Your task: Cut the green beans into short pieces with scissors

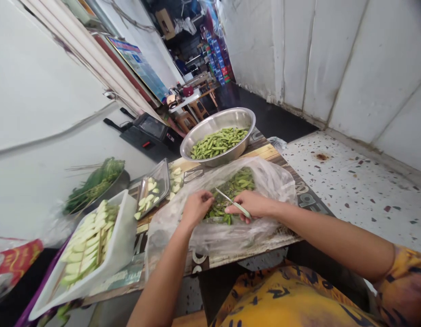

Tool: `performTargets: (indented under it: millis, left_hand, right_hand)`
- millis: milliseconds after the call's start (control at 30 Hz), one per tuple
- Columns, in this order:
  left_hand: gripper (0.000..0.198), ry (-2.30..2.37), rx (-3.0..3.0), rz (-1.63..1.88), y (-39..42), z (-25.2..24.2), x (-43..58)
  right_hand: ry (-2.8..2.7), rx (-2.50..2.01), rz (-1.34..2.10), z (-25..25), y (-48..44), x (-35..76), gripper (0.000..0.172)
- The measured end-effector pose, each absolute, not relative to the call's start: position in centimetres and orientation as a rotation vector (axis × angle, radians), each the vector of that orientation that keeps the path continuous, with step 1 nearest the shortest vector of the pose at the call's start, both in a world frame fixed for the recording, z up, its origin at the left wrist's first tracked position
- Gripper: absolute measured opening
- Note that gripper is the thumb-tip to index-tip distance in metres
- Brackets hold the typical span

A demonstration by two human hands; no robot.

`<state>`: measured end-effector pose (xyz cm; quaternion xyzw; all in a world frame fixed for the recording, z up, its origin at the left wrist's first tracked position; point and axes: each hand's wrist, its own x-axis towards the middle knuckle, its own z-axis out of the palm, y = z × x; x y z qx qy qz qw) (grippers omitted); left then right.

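Green pods (242,179) lie in an opened clear plastic bag (275,175) spread on the table. Over the pods, my right hand (247,204) grips scissors (242,210) with pale green handles, their blades pointing up and left. My left hand (198,206) is just left of the blade tips, its fingers bent together near the pods; whatever they pinch is too small to make out. Behind the bag stands a large metal bowl (244,119) holding many green pods (219,141).
At the left, a white tub (124,218) holds skewered pale green slices, beside a metal tray (165,177) with more slices. A dark bowl of leafy greens (98,184) sits farther left. The wooden table (237,256) has its near edge by my body.
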<state>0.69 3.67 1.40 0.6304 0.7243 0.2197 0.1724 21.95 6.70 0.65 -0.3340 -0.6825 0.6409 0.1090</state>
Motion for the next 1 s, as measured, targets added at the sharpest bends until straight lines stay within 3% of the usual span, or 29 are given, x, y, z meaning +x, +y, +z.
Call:
performTargets:
  millis: [100,267,700,1000]
  left_hand:
    - [0.028,1.882,1.331,0.952,3.1,1.6,1.4]
    - [0.041,1.636,0.895,1.213,2.0,2.6,2.4]
    - [0.030,1.462,0.837,1.204,0.7,3.0,3.4]
    - [0.028,1.347,0.654,1.494,1.4,1.6,5.1]
  right_hand:
    - [-2.113,-0.980,1.774,0.6,6.7,22.1,0.051]
    - [-2.197,-0.981,1.721,0.5,6.9,22.3,0.056]
    - [-2.082,-0.948,1.891,0.6,6.9,22.2,0.060]
    - [-2.148,-1.024,1.808,0.4,6.6,22.0,0.055]
